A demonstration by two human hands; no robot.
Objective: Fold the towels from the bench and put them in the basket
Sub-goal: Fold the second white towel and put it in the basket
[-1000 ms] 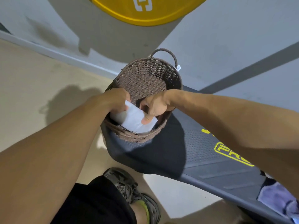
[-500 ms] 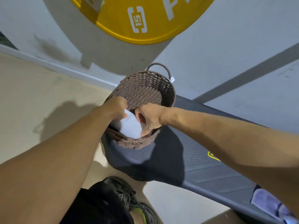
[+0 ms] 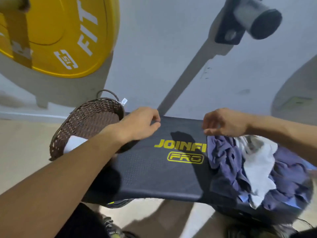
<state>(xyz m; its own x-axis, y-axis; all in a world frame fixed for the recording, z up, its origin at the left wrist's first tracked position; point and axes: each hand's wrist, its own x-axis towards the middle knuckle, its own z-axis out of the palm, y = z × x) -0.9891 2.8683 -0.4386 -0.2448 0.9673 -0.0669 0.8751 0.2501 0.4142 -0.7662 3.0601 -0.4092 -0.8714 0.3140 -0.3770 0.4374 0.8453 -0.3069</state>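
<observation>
Loosely heaped, soft and creased: towels (image 3: pixel 253 170), navy and white cloth, at 4 o'clock on the bench (image 3: pixel 154 170), a dark pad with dimpled texture and yellow lettering. Just above the heap's upper left edge, right hand (image 3: pixel 224 122), fingers loosely curled, gripping nothing. Well apart from the heap, at 12 o'clock over the bench, left hand (image 3: pixel 139 124), relaxed, empty. Under the left forearm at 9 o'clock, round brown woven basket (image 3: pixel 82 121) holding a folded white towel (image 3: pixel 73 143). Beyond, at 11 o'clock, yellow weight plate (image 3: pixel 56 35); at 1 o'clock, grey barbell sleeve (image 3: pixel 255 18).
</observation>
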